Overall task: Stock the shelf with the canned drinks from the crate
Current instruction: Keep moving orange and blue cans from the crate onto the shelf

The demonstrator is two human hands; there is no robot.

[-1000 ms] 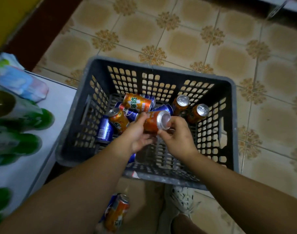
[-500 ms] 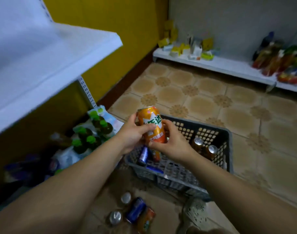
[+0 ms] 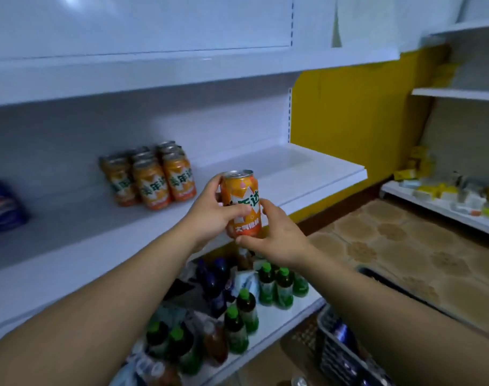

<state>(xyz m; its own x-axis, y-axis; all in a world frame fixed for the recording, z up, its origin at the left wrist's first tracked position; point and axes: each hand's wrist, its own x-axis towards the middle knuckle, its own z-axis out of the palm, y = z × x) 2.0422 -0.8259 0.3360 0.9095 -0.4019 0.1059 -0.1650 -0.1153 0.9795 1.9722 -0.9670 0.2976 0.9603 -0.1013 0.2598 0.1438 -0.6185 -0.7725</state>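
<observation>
The orange can (image 3: pixel 242 203) is clamped upright between the left hand (image 3: pixel 210 215) and right hand (image 3: pixel 276 235) by its sides, probably full, rigid, a bit slick.

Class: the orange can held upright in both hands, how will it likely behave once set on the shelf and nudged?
The orange can looks rigid and sealed, so probably full and fairly heavy for its size. Its smooth cylindrical side would likely roll if tipped over. Upright on its flat base, like the orange cans already on the shelf, it should stand steady.

Single head-worn view, facing forward and down, close over the white shelf (image 3: pixel 279 174)
</observation>
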